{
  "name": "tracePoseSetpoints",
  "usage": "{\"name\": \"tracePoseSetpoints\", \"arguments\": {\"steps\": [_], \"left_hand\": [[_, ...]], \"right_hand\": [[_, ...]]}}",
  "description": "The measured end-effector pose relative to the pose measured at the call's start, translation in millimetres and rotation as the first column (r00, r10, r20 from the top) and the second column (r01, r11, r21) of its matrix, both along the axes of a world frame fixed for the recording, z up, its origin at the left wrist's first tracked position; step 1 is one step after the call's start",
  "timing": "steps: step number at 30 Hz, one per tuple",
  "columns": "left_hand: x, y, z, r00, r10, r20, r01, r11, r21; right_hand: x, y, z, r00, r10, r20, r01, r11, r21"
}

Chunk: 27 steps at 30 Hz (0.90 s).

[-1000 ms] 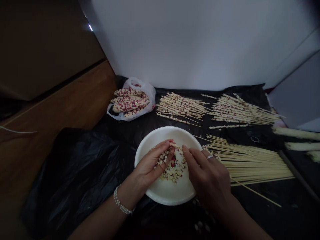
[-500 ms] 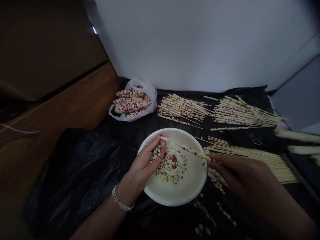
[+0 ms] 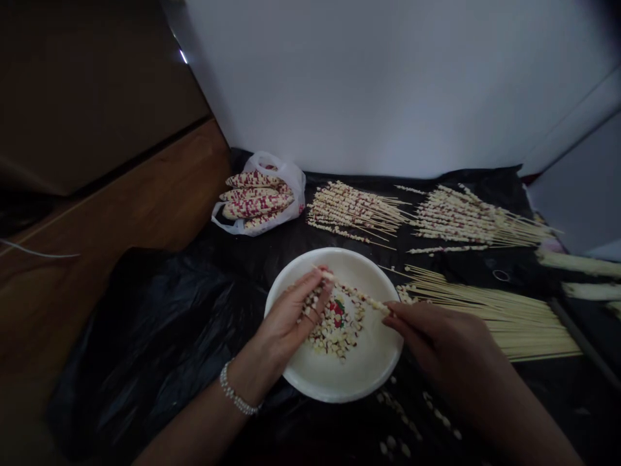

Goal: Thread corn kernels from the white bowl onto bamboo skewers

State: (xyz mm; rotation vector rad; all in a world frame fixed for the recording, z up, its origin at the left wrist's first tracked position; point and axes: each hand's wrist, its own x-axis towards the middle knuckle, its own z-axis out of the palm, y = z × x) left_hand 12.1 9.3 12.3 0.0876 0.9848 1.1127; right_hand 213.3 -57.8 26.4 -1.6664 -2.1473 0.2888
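Note:
Over a white bowl [image 3: 373, 369], my right hand [image 3: 436, 330] grips a thin skewer threaded with corn kernels [image 3: 361, 296], which slants up to the left. My left hand [image 3: 291, 310], with a beaded bracelet [image 3: 235, 391] at the wrist, is closed at the skewer's far end. Its thumb and fingertips pinch a kernel there, and more kernels sit in the palm. Loose cream and dark red corn kernels [image 3: 334, 336] lie on the bowl's bottom, around a printed red and green pattern.
A plastic bag [image 3: 291, 175] holds several speckled corn cobs [image 3: 255, 206]. Two piles of filled skewers [image 3: 356, 210] lie by the wall, and bare skewers [image 3: 524, 323] lie at right. Stripped cobs [image 3: 577, 265] sit far right. Black plastic sheeting [image 3: 160, 323] covers the surface.
My right hand has moved left with the skewer, bringing it closer to my left hand. The kernels on it now reach nearly to my left fingertips, and the skewer's tip shows past them.

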Motion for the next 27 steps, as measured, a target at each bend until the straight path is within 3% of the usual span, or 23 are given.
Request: {"name": "tracePoseSetpoints", "arguments": {"steps": [4, 8, 13, 17, 21, 24, 27], "left_hand": [[0, -4, -8.3, 0.995, -0.072, 0.067, 0.074, 0.997, -0.020], [-4, -1, -3.3, 0.989, -0.100, 0.105, 0.101, 0.995, -0.004], [-4, -3, 3.9, 0.987, -0.113, 0.118, 0.112, 0.994, 0.021], [4, -12, 4.1, 0.952, -0.214, 0.218, 0.221, 0.975, -0.011], [5, -11, 4.8, 0.912, -0.277, 0.302, 0.302, 0.952, -0.041], [-1, -5, 3.3, 0.888, -0.237, 0.394, 0.279, 0.959, -0.053], [-5, -1, 0.8, 0.896, -0.158, 0.414, 0.220, 0.970, -0.106]], "right_hand": [[-1, 2, -1.7, 0.999, -0.036, 0.032, 0.036, 0.999, 0.004], [13, 3, 0.7, 0.986, -0.061, 0.158, 0.054, 0.997, 0.049], [9, 6, 6.1, 0.936, -0.156, 0.315, 0.082, 0.969, 0.234], [-16, 9, 1.2, 0.938, -0.098, 0.332, -0.020, 0.942, 0.335], [-26, 7, -9.8, 0.925, 0.010, 0.381, -0.107, 0.966, 0.235], [-30, 2, -11.0, 0.929, 0.014, 0.371, -0.112, 0.963, 0.246], [-40, -1, -8.4, 0.930, 0.138, 0.340, -0.222, 0.949, 0.224]]}}
